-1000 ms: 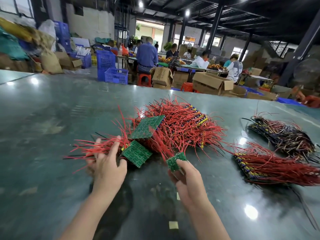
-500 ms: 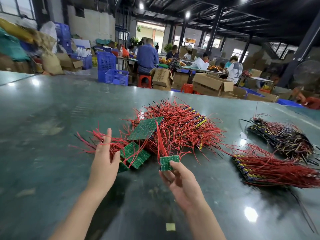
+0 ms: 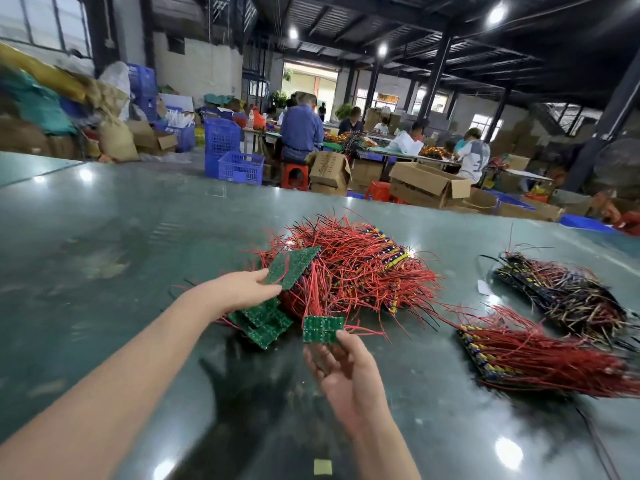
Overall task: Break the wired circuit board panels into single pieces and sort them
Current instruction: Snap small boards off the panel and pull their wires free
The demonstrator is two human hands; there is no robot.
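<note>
While the right hand (image 3: 349,379) holds a small green board piece (image 3: 322,329) pinched at its lower edge between thumb and fingers (image 3: 343,337), palm up just above the worktop (image 3: 104,306), the left hand (image 3: 242,289) reaches further out, its fingers closed on the corner of a larger green panel (image 3: 294,266) propped against the big heap of red-wired boards (image 3: 360,268). Under that wrist lie a few more loose green panels (image 3: 263,323). My reading is that one piece has been snapped off and wants sorting, while the next panel is being drawn from the heap. Pulling it free calls for a clean lift, since red wires cross its face and may drag neighbours along. To the right sits a sorted row of red-wired pieces (image 3: 540,355), and beyond it a darker-wired pile (image 3: 561,292); the held piece probably belongs with one of them. Bare worktop lies wide open on the left and near side, its far edge well beyond the heap.
</note>
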